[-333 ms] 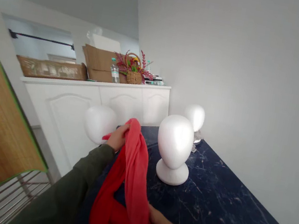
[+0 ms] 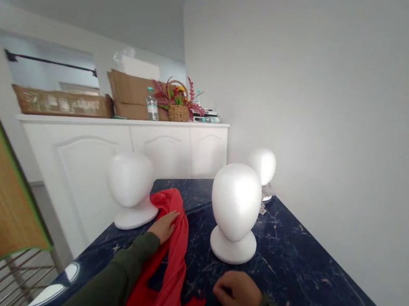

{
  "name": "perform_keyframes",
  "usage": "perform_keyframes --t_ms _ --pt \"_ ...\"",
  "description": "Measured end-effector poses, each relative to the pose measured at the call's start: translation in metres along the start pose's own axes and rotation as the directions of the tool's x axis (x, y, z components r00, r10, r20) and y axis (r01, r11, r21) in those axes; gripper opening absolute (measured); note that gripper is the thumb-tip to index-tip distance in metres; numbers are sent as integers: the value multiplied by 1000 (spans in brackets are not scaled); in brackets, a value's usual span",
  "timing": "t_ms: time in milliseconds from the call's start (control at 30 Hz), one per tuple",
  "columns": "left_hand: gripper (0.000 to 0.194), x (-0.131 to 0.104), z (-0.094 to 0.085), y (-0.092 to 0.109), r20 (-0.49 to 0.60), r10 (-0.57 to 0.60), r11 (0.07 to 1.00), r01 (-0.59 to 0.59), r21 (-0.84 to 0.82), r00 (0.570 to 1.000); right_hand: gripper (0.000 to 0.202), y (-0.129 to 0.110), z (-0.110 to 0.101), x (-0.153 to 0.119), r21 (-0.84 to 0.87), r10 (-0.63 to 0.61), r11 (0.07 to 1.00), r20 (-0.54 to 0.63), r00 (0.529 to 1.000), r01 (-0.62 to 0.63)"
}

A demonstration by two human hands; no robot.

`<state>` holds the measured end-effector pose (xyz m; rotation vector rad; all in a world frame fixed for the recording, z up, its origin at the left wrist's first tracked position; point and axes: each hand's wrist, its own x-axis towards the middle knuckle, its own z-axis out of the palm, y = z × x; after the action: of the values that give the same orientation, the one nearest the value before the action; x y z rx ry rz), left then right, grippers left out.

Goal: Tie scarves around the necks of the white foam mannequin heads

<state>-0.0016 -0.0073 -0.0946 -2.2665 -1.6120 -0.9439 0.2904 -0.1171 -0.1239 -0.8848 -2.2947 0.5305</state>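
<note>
Head view: red cloth [image 2: 177, 259] on the dark surface [image 2: 293, 279] is grasped by the left hand [image 2: 163, 226], the right hand [image 2: 239, 293] is clenched on nothing visible, and the leftmost white head form [image 2: 129, 179] could be toppled if snagged by dragged fabric.

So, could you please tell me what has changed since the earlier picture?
The right hand has let go of the red cloth and is now loosely curled to the right of it. The left hand has lowered its part of the cloth towards the dark table and still holds it. The three white heads stay in place.
</note>
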Motion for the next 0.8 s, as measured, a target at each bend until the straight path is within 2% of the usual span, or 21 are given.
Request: perform_keyframes --t_ms 67,100,200,233,267,333,400,533,667,733,800 --pt "36 -14 5 2 24 -9 1000 9 3 1000 28 23 -13 -9 -88 90 991 -158 983 -105" --pt "36 -20 6 3 31 -17 1000 16 7 999 30 34 -20 -12 -98 142 980 -269 953 -174" --pt "34 -27 5 13 53 10 1000 -10 0 999 26 66 -34 -7 -64 234 944 -565 791 -325" --pt "33 -28 4 17 71 43 999 -43 -9 997 33 75 -36 -1 -61 240 936 -608 757 -346" --pt "32 -28 4 21 90 82 997 -81 -22 993 48 83 -36 6 -71 238 932 -618 749 -355" --pt "30 -28 4 29 121 148 988 -143 -51 982 75 92 -32 23 -109 235 927 -573 785 -358" --pt "30 -27 4 35 133 181 982 -172 -74 974 84 94 -28 39 -125 261 921 -505 823 -369" --pt "30 -29 -1 40 137 204 976 -191 -105 969 79 85 -24 57 -53 297 932 -457 838 -360" --pt "32 -31 -10 47 122 208 972 -191 -140 970 77 75 -23 59 25 257 958 -522 813 -286" --pt "40 -31 -13 56 116 176 974 -156 -166 978 70 68 -18 59 42 232 968 -540 809 -249" --pt "56 -32 -15 66 124 146 971 -118 -210 981 59 59 -8 60 45 174 983 -515 840 -176"
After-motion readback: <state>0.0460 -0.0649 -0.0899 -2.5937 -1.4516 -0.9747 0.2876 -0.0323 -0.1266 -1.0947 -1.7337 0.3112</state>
